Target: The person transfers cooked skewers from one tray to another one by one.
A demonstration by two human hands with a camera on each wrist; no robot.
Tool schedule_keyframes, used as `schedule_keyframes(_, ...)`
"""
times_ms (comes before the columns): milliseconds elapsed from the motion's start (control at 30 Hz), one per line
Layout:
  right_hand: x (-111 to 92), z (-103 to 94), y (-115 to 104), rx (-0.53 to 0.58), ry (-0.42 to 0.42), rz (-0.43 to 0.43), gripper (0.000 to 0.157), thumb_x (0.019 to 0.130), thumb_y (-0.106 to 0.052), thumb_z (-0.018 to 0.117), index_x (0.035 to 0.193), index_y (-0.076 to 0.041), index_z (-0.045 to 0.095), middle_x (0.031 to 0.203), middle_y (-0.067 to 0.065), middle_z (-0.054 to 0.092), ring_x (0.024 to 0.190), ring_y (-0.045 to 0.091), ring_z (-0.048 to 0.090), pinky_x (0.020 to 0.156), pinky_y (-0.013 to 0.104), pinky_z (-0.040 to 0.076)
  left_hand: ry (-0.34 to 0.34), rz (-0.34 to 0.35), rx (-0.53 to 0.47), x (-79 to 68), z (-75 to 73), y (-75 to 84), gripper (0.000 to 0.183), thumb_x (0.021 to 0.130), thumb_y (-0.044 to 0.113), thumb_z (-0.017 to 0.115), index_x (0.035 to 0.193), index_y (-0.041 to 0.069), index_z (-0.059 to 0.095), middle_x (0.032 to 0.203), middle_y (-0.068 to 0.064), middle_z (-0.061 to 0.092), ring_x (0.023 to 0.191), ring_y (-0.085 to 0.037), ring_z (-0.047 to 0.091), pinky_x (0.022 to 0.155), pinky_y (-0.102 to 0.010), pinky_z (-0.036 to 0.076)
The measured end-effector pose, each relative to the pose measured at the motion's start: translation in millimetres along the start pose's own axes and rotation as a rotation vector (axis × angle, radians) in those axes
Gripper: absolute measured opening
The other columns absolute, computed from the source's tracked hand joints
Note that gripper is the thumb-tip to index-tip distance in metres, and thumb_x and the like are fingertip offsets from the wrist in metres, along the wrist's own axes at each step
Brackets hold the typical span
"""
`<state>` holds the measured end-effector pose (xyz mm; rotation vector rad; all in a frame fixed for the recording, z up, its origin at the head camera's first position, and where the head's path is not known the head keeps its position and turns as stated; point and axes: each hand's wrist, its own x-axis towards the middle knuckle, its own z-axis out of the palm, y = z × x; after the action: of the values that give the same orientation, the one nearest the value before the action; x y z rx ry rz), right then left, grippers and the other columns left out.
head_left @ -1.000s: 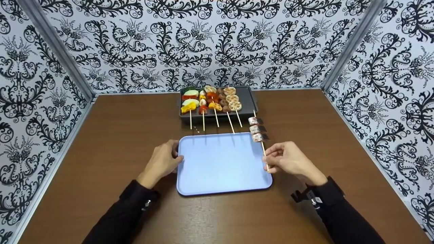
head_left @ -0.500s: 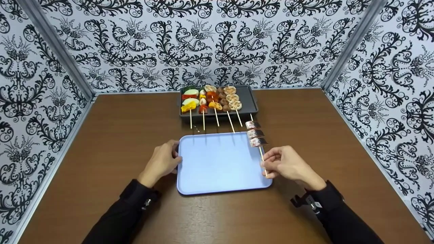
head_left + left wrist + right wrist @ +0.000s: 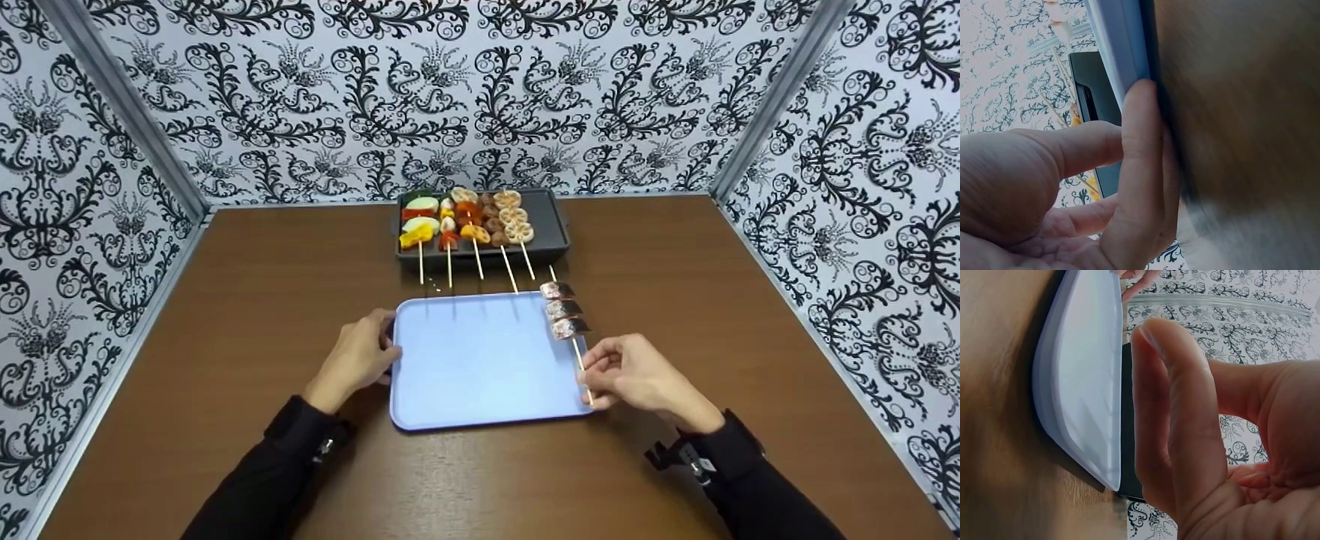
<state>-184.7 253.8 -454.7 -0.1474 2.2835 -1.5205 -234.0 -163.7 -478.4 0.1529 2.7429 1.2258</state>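
A pale blue tray (image 3: 480, 360) lies on the table before me. My left hand (image 3: 356, 356) holds its left edge, thumb at the rim; in the left wrist view fingers (image 3: 1143, 140) run along the tray's side. Between thumb and fingers, my right hand (image 3: 634, 379) pinches the lower stick of a fish skewer (image 3: 564, 309). Three dark-skinned, pale-sided pieces are threaded on it. The skewer slants over the tray's right edge, tip pointing away from me. In the right wrist view the fingers hide the skewer.
A black grill plate (image 3: 553, 225) stands behind the tray by the patterned back wall (image 3: 480, 90). Several skewers with vegetables, meat and lotus root slices (image 3: 516, 216) lie on it, sticks jutting out towards me. Bare brown table (image 3: 247, 300) surrounds the tray.
My right hand has drawn the fish skewer towards me and slightly left, away from the grill plate and further along the tray's right edge. My left hand has stayed at the tray.
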Motion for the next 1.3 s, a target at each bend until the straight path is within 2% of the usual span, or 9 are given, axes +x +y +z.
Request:
schedule_keyframes(233, 0.8, 1.3, 5.0, -0.02, -0.009, 0.014, 0.027, 0.088, -0.006, 0.077, 0.107, 0.009, 0.064, 0.091, 0.017, 0.069, 0.069, 0.023, 0.073, 0.066, 0.04, 0.068, -0.014, -0.022, -0.012, 0.4, 0.1, 0.1, 0.062, 0.093, 0.004, 0.064, 0.152, 0.006, 0.045, 0.094, -0.015, 0.063, 0.072, -0.019, 0.066, 0.054, -0.031, 0.065)
schedule_keyframes(500, 3.8, 7.0, 10.3, -0.092, -0.017, 0.015, 0.024, 0.088, -0.009, 0.079, 0.101, 0.006, 0.066, 0.084, 0.013, 0.07, 0.062, 0.017, 0.072, 0.059, 0.034, 0.067, -0.017, -0.028, -0.024, 1.2, 0.1, 1.4, 0.061, 0.093, 0.003, 0.065, 0.151, 0.005, 0.045, 0.095, -0.016, 0.065, 0.072, -0.02, 0.068, 0.054, -0.031, 0.065)
schedule_keyframes(733, 2.9, 11.8, 11.0, -0.085, -0.011, 0.035, 0.027, 0.087, -0.011, 0.08, 0.101, 0.006, 0.066, 0.083, 0.014, 0.071, 0.061, 0.02, 0.074, 0.06, 0.038, 0.067, -0.014, -0.031, -0.033, 1.0, 0.6, 3.0, 0.061, 0.092, 0.001, 0.065, 0.15, 0.004, 0.046, 0.095, -0.017, 0.066, 0.073, -0.022, 0.07, 0.054, -0.031, 0.065)
schedule_keyframes(1000, -0.2, 16.8, 10.0, -0.159, 0.005, 0.04, 0.026, 0.084, -0.014, 0.083, 0.097, 0.003, 0.066, 0.077, 0.012, 0.071, 0.057, 0.02, 0.074, 0.058, 0.039, 0.067, -0.011, -0.042, -0.041, 0.5, 1.5, 3.3, 0.061, 0.092, 0.001, 0.065, 0.15, 0.005, 0.046, 0.093, -0.016, 0.065, 0.072, -0.022, 0.068, 0.054, -0.032, 0.065)
schedule_keyframes(1300, -2.5, 18.4, 8.9, -0.145, -0.024, 0.062, 0.034, 0.083, -0.011, 0.084, 0.104, 0.005, 0.063, 0.077, 0.015, 0.073, 0.058, 0.023, 0.075, 0.059, 0.04, 0.067, -0.011, -0.045, -0.049, 0.8, 0.8, 3.4, 0.062, 0.092, 0.001, 0.066, 0.15, 0.004, 0.046, 0.091, -0.016, 0.065, 0.07, -0.023, 0.069, 0.054, -0.033, 0.065)
